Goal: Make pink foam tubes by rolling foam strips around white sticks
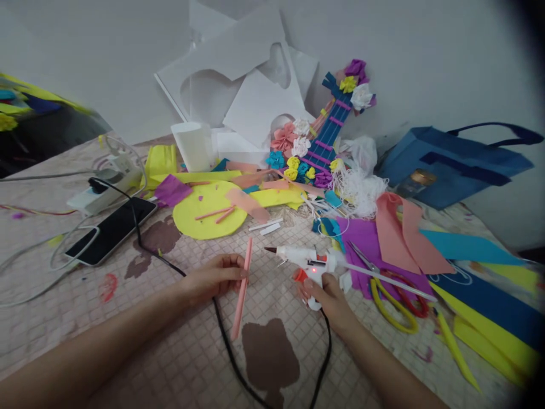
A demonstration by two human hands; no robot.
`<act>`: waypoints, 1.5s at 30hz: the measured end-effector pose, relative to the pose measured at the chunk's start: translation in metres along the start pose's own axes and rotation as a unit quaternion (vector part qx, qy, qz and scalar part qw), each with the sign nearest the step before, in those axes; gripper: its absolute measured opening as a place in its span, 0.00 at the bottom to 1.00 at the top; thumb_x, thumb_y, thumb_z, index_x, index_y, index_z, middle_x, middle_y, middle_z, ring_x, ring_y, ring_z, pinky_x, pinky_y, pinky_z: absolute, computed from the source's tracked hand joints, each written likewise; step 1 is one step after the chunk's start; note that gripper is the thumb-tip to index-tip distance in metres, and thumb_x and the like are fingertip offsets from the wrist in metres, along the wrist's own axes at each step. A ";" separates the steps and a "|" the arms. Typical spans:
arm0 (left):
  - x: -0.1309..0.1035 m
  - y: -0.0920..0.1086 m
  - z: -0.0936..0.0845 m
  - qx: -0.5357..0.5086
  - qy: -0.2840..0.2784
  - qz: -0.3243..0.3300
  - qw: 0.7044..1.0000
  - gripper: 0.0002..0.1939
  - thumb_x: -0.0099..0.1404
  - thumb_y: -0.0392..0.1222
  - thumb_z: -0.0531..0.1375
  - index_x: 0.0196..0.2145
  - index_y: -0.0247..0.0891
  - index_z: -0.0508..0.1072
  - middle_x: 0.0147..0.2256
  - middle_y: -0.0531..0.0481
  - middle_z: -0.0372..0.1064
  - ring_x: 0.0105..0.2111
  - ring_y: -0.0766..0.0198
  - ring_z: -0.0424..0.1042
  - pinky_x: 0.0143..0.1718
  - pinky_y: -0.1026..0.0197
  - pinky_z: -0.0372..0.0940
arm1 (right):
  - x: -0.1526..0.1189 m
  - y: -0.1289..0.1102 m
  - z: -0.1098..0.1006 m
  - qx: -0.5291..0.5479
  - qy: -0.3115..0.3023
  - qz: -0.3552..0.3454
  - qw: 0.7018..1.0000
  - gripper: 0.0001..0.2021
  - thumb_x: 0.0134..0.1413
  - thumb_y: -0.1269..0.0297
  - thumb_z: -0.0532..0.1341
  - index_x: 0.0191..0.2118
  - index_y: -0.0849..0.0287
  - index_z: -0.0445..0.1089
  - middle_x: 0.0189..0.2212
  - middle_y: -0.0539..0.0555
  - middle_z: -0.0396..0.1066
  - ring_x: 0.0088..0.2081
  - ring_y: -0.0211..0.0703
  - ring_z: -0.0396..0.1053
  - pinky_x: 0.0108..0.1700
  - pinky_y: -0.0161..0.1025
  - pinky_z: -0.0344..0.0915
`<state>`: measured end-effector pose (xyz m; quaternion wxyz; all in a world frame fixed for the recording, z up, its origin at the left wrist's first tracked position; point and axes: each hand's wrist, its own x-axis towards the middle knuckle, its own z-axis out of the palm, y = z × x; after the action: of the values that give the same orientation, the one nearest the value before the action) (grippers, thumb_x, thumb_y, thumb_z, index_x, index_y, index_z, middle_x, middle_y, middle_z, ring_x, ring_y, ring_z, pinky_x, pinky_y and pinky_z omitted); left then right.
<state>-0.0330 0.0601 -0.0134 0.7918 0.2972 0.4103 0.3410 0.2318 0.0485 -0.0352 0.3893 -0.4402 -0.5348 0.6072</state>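
Between thumb and fingers, my left hand [221, 276] pinches a thin pink paper strip [240, 301], which stands nearly upright in view. A white hot glue gun [298, 255] is in my right hand [326, 295], fingers wrapped around its handle by the orange trigger. Its dark nozzle points left toward the pink strip without touching it, and a small red light glows on its body. A long glue stick [383, 277] sticks out of the back. Beyond my left hand lies a yellow paper disc [208, 224] with thin pink strips on it.
Scissors [383, 292], a yellow pen-like tool [457, 349] and coloured paper lie right. A flower-covered paper guitar [326, 139] leans at the back near white string [361, 182]. Left are a phone [113, 230] and power strip [106, 184]; the gun's black cord [230, 343] crosses the table.
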 end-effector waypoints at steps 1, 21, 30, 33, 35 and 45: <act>0.000 0.000 0.000 0.003 -0.004 0.002 1.000 0.13 0.46 0.37 0.70 0.25 0.33 0.70 0.22 0.52 0.70 0.21 0.72 0.66 0.26 0.70 0.60 | 0.000 -0.001 0.001 -0.012 0.002 -0.002 1.000 0.17 0.53 0.52 0.60 0.23 0.61 0.66 0.16 0.48 0.61 0.19 0.33 0.56 0.22 0.33 0.51; -0.008 0.013 -0.004 0.153 0.036 0.039 0.987 0.11 0.48 0.39 0.67 0.23 0.34 0.68 0.20 0.54 0.66 0.19 0.73 0.62 0.22 0.69 0.55 | -0.001 -0.009 0.036 -0.204 0.057 -0.102 0.972 0.15 0.55 0.55 0.57 0.37 0.62 0.71 0.22 0.49 0.65 0.23 0.37 0.59 0.26 0.34 0.58; -0.006 0.012 -0.006 0.210 0.032 0.042 0.976 0.11 0.48 0.40 0.67 0.24 0.34 0.68 0.19 0.54 0.68 0.18 0.72 0.62 0.21 0.68 0.56 | 0.002 -0.007 0.034 -0.265 0.075 -0.114 0.954 0.14 0.55 0.55 0.57 0.37 0.61 0.70 0.22 0.48 0.64 0.24 0.37 0.60 0.27 0.33 0.58; -0.006 0.012 -0.006 0.214 0.030 0.045 0.975 0.11 0.48 0.40 0.67 0.23 0.35 0.68 0.19 0.55 0.68 0.18 0.72 0.63 0.21 0.68 0.57 | 0.002 -0.007 0.033 -0.279 0.073 -0.117 0.950 0.14 0.56 0.54 0.57 0.35 0.61 0.70 0.20 0.47 0.63 0.23 0.36 0.59 0.26 0.33 0.58; -0.006 0.013 -0.005 0.217 0.030 0.044 0.975 0.11 0.48 0.41 0.67 0.23 0.35 0.68 0.19 0.55 0.68 0.18 0.71 0.63 0.21 0.68 0.57 | 0.002 -0.008 0.034 -0.283 0.075 -0.117 0.949 0.14 0.56 0.54 0.57 0.35 0.61 0.70 0.21 0.48 0.64 0.23 0.37 0.60 0.27 0.34 0.59; -0.005 0.012 -0.006 0.222 0.033 0.044 0.974 0.11 0.48 0.41 0.67 0.23 0.35 0.68 0.19 0.55 0.67 0.18 0.72 0.63 0.21 0.68 0.56 | 0.003 -0.015 0.036 -0.301 0.069 -0.127 0.942 0.11 0.56 0.57 0.56 0.28 0.59 0.65 0.24 0.49 0.67 0.25 0.38 0.61 0.28 0.34 0.58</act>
<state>-0.0441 0.0644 -0.0045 0.6761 0.4719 0.4882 0.2861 0.1961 0.0424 -0.0193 0.3487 -0.5061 -0.7160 0.3310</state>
